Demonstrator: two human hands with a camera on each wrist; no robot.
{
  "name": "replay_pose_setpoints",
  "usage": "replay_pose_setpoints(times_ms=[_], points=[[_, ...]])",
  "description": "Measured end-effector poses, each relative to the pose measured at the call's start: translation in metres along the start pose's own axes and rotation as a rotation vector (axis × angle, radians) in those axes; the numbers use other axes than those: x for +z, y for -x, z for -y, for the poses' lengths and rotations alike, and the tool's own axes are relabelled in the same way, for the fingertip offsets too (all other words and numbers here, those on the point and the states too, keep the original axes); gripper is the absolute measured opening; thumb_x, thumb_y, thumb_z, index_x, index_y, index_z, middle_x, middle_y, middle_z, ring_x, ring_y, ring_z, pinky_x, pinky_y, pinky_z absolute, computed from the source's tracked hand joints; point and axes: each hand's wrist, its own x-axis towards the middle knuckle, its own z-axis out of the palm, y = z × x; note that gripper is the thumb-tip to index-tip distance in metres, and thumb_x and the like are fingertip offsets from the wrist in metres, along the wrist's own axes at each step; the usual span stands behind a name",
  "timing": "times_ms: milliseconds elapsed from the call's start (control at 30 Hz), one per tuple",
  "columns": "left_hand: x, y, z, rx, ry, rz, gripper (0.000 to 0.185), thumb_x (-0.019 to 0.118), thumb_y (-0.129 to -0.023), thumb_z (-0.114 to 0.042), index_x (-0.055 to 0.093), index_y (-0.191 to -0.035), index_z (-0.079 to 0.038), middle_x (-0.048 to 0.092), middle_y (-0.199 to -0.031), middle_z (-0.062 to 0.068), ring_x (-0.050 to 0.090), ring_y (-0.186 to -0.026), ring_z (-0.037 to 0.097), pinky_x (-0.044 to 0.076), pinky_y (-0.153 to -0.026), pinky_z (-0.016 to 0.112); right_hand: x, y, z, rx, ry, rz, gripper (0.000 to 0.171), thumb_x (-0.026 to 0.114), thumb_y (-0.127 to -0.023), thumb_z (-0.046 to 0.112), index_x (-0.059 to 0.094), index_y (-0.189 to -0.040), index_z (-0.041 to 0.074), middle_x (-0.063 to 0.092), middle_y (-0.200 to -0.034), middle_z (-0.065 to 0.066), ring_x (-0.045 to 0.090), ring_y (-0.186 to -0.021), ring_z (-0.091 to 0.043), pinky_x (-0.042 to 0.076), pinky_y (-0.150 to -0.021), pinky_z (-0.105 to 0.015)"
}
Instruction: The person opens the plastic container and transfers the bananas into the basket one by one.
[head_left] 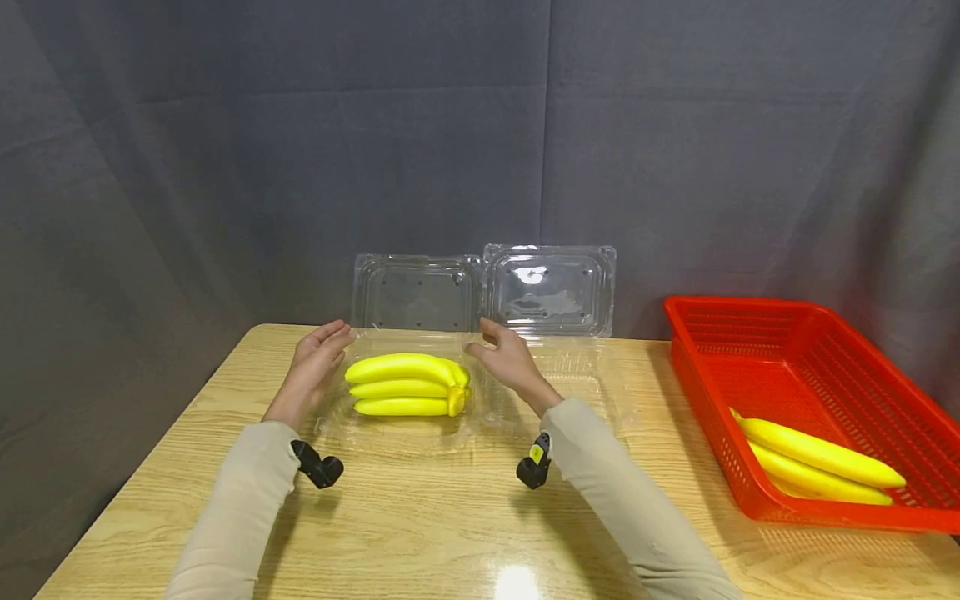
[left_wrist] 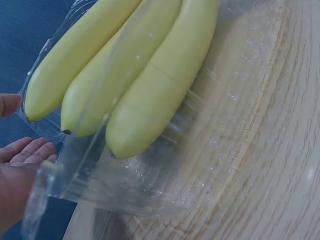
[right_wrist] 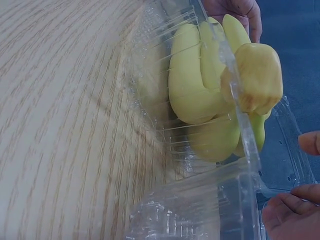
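Note:
A bunch of yellow bananas (head_left: 405, 387) lies in a clear plastic clamshell box (head_left: 397, 442), its stem end to the right. The lid (head_left: 416, 292) of this box stands raised at the back. My left hand (head_left: 318, 358) is at the box's left side, fingers extended beside the wall; in the left wrist view its thumb (left_wrist: 9, 104) and fingers are spread apart. At the opposite side, my right hand (head_left: 506, 354) reaches to the back right corner near the lid's hinge. In the right wrist view its thumb and curved fingers (right_wrist: 295, 210) are apart, with nothing pinched between them.
A second clear clamshell box (head_left: 577, 392) stands directly right of the first, with its lid (head_left: 551, 287) raised. Farther right, a red plastic basket (head_left: 712, 442) holds more bananas (head_left: 817, 462). Behind the wooden table (head_left: 420, 533) hangs a grey curtain (head_left: 420, 150).

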Motion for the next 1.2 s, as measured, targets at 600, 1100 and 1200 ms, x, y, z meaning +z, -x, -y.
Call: replay_pose_setpoints(times_ms=[600,1100,1200], points=[[-0.001,0.007,0.001,0.016,-0.068,-0.033,0.059,0.048,-0.1,-0.007,0.021,-0.151,0.006,0.024,-0.155,0.02,0.024,-0.142,0.028,0.019,-0.115,0.039,-0.003,0.005,0.005,-0.007,0.005,-0.001,0.061,0.061,-0.093,0.023,0.04,-0.145,-0.001,0.042,-0.148,-0.012,0.045,-0.13,-0.028,0.04,-0.104,-0.043],[-0.006,0.022,-0.007,0.138,-0.167,-0.069,0.055,0.052,-0.1,-0.01,0.031,-0.149,0.003,0.035,-0.151,0.019,0.034,-0.138,0.028,0.029,-0.111,0.035,-0.012,0.013,0.015,-0.163,-0.004,-0.036,0.051,0.06,-0.094,0.018,0.048,-0.14,0.0,0.05,-0.141,-0.014,0.052,-0.123,-0.031,0.046,-0.098,-0.041],[-0.005,0.026,-0.008,0.159,-0.149,-0.057,0.054,0.052,-0.1,-0.01,0.031,-0.149,0.003,0.035,-0.151,0.02,0.034,-0.138,0.028,0.03,-0.11,0.033,-0.013,0.016,0.016,-0.208,-0.03,-0.034,0.048,0.06,-0.094,0.015,0.05,-0.139,0.001,0.051,-0.14,-0.014,0.053,-0.123,-0.033,0.047,-0.096,-0.039]])
